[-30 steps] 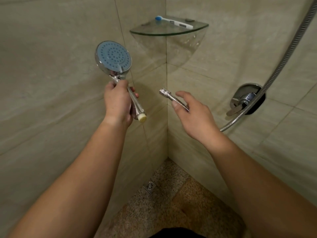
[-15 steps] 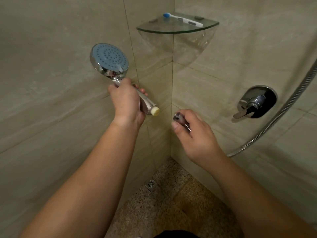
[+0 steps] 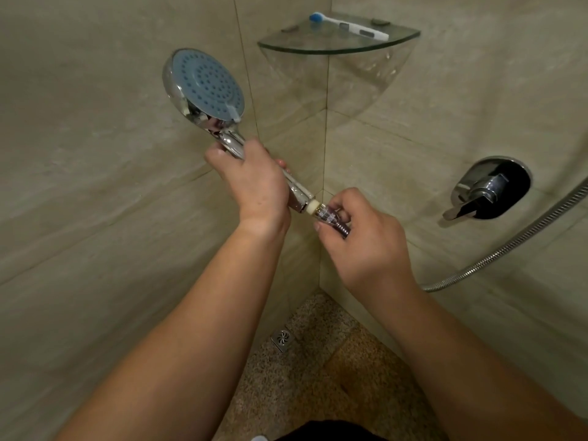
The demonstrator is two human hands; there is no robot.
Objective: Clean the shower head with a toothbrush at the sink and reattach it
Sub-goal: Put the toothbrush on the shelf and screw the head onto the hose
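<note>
At the upper left of the frame, the left hand (image 3: 257, 186) curls its fingers round the chrome handle of the shower head (image 3: 206, 90), whose blue spray face tilts toward the camera. At centre, the right hand (image 3: 366, 237) pinches the hose nut (image 3: 331, 214) against the handle's cream threaded end. The metal hose (image 3: 509, 243) trails right, below the mixer valve (image 3: 490, 189). The glass corner shelf (image 3: 337, 47) at the top holds a toothbrush (image 3: 348, 27).
</note>
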